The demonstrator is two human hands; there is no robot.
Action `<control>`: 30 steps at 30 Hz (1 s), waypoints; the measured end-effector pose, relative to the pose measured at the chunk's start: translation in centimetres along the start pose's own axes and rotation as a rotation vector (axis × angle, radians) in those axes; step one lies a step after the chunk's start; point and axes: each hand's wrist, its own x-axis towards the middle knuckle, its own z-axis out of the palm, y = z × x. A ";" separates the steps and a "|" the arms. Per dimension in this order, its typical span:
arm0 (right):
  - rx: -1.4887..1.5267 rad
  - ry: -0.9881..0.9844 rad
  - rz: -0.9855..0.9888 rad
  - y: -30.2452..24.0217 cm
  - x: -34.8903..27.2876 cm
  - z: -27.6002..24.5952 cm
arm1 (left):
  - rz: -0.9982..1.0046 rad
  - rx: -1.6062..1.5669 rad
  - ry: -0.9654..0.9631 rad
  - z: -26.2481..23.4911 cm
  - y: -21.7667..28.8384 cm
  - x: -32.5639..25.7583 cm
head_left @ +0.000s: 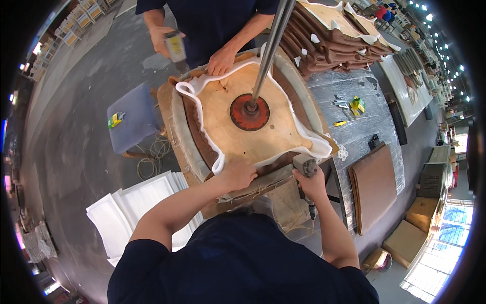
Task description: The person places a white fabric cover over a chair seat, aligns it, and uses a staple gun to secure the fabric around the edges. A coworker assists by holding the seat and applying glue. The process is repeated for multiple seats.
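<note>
On the floor at the left lies a stack of white foam sheets (pixel 129 207), with a blue cushioned stool (pixel 132 121) beyond it. Your left hand (pixel 236 175) lies flat with its fingers curled down, pressing the brown cover (pixel 195 137) at the near edge of the upturned seat base (pixel 253 126), which sits in the middle of the bench under a metal pole (pixel 268 50). White foam edging (pixel 202 121) rings the wooden underside. Your right hand (pixel 310 182) is wrapped tight around a grey staple gun (pixel 305 164), its nose at the seat's near right edge. Across the seat, another person's hand (pixel 221 61) rests on the far rim. A brown seat panel (pixel 373 185) leans at the right.
</note>
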 end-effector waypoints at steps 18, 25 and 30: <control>-0.137 0.092 -0.065 -0.2 0.2 0.7 | 0.075 0.080 0.099 0.8 -1.1 -1.1; -0.193 0.079 -0.005 -0.6 0.5 0.7 | 0.119 -0.046 0.257 2.5 -1.2 0.0; -0.212 0.037 0.066 -2.2 0.7 0.9 | 0.145 -0.129 0.393 3.9 -1.4 0.7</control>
